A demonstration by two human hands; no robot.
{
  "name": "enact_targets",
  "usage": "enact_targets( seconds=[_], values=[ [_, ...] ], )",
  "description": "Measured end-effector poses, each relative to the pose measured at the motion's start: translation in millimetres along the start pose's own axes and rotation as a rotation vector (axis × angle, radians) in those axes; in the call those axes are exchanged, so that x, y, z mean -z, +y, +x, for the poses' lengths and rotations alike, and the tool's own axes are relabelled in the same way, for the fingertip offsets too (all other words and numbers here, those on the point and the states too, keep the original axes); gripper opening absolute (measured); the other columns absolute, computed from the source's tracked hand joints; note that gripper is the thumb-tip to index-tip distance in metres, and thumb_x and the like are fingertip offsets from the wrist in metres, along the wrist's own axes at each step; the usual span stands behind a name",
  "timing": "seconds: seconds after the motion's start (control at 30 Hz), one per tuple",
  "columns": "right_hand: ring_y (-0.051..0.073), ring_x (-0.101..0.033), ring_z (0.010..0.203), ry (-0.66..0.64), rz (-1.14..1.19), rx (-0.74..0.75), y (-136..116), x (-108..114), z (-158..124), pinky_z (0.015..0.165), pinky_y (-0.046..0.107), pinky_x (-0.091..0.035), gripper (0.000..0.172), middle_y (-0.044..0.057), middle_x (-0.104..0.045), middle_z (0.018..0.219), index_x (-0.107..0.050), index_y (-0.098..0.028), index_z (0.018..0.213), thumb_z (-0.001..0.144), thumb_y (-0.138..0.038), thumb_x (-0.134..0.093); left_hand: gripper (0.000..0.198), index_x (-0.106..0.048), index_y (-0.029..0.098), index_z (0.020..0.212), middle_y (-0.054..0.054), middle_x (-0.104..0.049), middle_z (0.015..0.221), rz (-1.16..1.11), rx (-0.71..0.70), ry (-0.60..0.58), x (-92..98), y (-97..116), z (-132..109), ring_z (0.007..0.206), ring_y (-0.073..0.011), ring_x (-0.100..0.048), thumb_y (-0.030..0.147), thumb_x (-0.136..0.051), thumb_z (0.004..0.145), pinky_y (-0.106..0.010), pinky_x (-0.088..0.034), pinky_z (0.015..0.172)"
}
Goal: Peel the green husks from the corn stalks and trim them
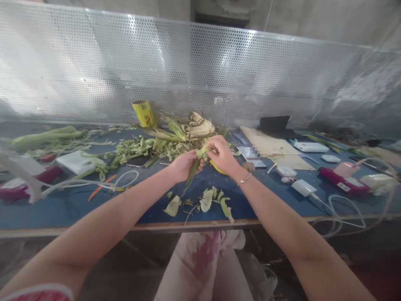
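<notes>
Over the middle of the blue table (131, 213), both hands meet on one green corn husk (191, 175). My left hand (184, 165) is closed round its lower part, and the darker leafy end dangles beneath the fingers. The fingers of my right hand (221, 151) pinch the pale upper end. Beneath my hands lie torn leaf scraps (206, 200), some pale and some green. Just behind is a heap of green pieces (138, 148), with a bundle of dry pale husks (199, 125) on its far side. A yellow curved thing (218, 168) shows partly under my right hand.
A yellow can (144, 113) leans by the perforated metal screen (109, 71). Long green stalks (46, 137) and a white box (78, 162) lie left. Right are cardboard (266, 140), a white charger (303, 188) with looping cable and a magenta device (344, 182). The table's front edge (219, 225) is near.
</notes>
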State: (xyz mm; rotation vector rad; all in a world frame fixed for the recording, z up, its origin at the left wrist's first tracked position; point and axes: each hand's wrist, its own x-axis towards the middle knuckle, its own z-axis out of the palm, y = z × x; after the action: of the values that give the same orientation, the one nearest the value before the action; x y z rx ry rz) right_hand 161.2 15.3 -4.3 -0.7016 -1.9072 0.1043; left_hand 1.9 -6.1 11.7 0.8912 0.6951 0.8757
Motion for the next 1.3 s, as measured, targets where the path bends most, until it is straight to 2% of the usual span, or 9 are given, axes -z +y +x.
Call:
enact_targets(
  seconds=[0.27,0.37,0.5,0.67,0.87,1.03,1.3],
  values=[
    [0.018,-0.052,0.105,-0.163,-0.140,0.193,-2.9,3.1,-0.4,0.089,0.038,-0.045,0.034,0.008,-0.052,0.111,-0.062,-0.024,0.101,0.084,-0.008,-0.038,0.009,-0.049,0.015,0.078,-0.004,-0.056,0.058,0.015,-0.019,0.023,-1.8,1.0,-1.7,0.050,-0.0111,-0.053,0.013,-0.041,0.079,-0.021,-0.043,0.049],
    [0.018,-0.053,0.107,-0.186,-0.135,0.203,-2.9,2.6,0.0,0.093,0.039,-0.043,0.037,0.008,-0.058,0.113,-0.063,-0.022,0.102,0.083,-0.006,-0.036,0.010,-0.048,0.015,0.076,-0.004,-0.056,0.058,0.019,-0.043,0.060,-2.3,-0.2,0.1,0.050,-0.0108,-0.053,0.011,-0.039,0.078,-0.020,-0.043,0.049],
    [0.017,-0.056,0.103,-0.217,-0.128,0.183,-1.8,3.6,-0.1,0.091,0.037,-0.045,0.038,0.006,-0.064,0.106,-0.065,-0.021,0.099,0.082,-0.005,-0.036,0.013,-0.050,0.013,0.073,-0.005,-0.058,0.058,0.040,-0.073,0.118,-3.6,-2.1,2.2,0.049,-0.0097,-0.053,0.008,-0.038,0.076,-0.019,-0.043,0.048],
    [0.018,-0.056,0.100,-0.266,-0.183,0.215,-2.4,7.5,-0.2,0.090,0.038,-0.044,0.038,0.006,-0.065,0.105,-0.061,-0.021,0.107,0.083,-0.006,-0.035,0.015,-0.051,0.011,0.071,-0.007,-0.060,0.059,0.076,-0.130,0.158,-4.5,-3.4,3.8,0.053,-0.0110,-0.058,0.004,-0.039,0.074,-0.020,-0.045,0.051],
    [0.018,-0.054,0.106,-0.291,-0.207,0.251,-1.1,5.8,0.2,0.094,0.040,-0.043,0.040,0.008,-0.063,0.109,-0.061,-0.018,0.107,0.083,-0.005,-0.032,0.013,-0.045,0.014,0.067,-0.005,-0.060,0.057,0.075,-0.177,0.170,-3.9,-4.7,3.7,0.054,-0.0124,-0.060,0.006,-0.040,0.076,-0.021,-0.046,0.052],
    [0.018,-0.053,0.109,-0.302,-0.181,0.254,-4.0,8.6,-0.1,0.096,0.042,-0.043,0.042,0.007,-0.063,0.110,-0.060,-0.019,0.107,0.079,-0.003,-0.034,0.013,-0.044,0.015,0.066,-0.003,-0.058,0.055,0.078,-0.200,0.143,-4.1,-4.0,2.2,0.054,-0.0125,-0.060,0.005,-0.042,0.075,-0.021,-0.046,0.053],
    [0.021,-0.054,0.106,-0.306,-0.174,0.273,-9.8,11.6,0.2,0.094,0.041,-0.044,0.026,0.010,-0.063,0.108,-0.059,-0.015,0.103,0.081,-0.017,-0.048,0.011,-0.046,0.015,0.065,0.000,-0.055,0.054,0.161,-0.210,0.192,-0.4,-4.1,3.2,0.052,-0.0107,-0.057,0.009,-0.046,0.074,-0.023,-0.048,0.059]
  ],
)
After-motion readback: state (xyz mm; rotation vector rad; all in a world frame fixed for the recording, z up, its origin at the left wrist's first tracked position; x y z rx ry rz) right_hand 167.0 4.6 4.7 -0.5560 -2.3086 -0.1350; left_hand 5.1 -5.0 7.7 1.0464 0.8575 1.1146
